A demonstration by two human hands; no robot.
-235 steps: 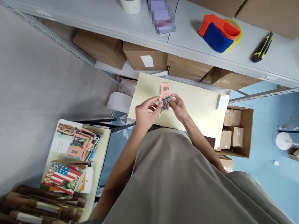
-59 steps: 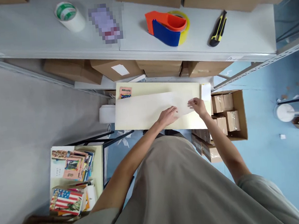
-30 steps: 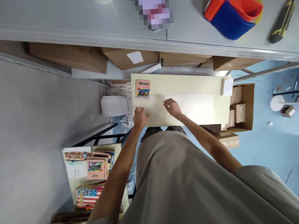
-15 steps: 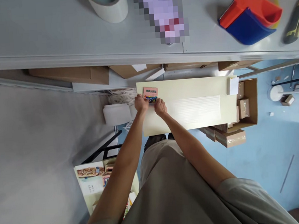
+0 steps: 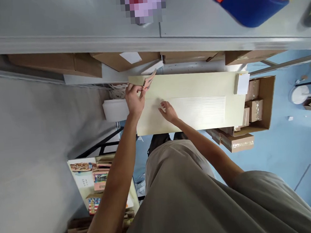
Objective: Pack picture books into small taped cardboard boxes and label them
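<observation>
Left hand (image 5: 133,101) raised over counter's (image 5: 196,85) far-left corner, fingers pinching pink card (image 5: 148,81), now lifted and tilted. Right hand (image 5: 168,110) spread flat on white sheet (image 5: 197,108); half a second ago both hands gripped the card.

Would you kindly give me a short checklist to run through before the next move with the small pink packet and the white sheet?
1. Left hand grips the pink packet: ok, pinched at its lower end.
2. Packet clear of the table: ok, tilted up on edge above the far left corner.
3. Right hand steadies the white sheet: ok, fingers rest on its left part.
4. Sheet lies flat: ok.
5. Sheet fully on the table: ok on the right; left end cannot tell.
6. Packet's printed face: cannot tell, seen edge-on.
</observation>
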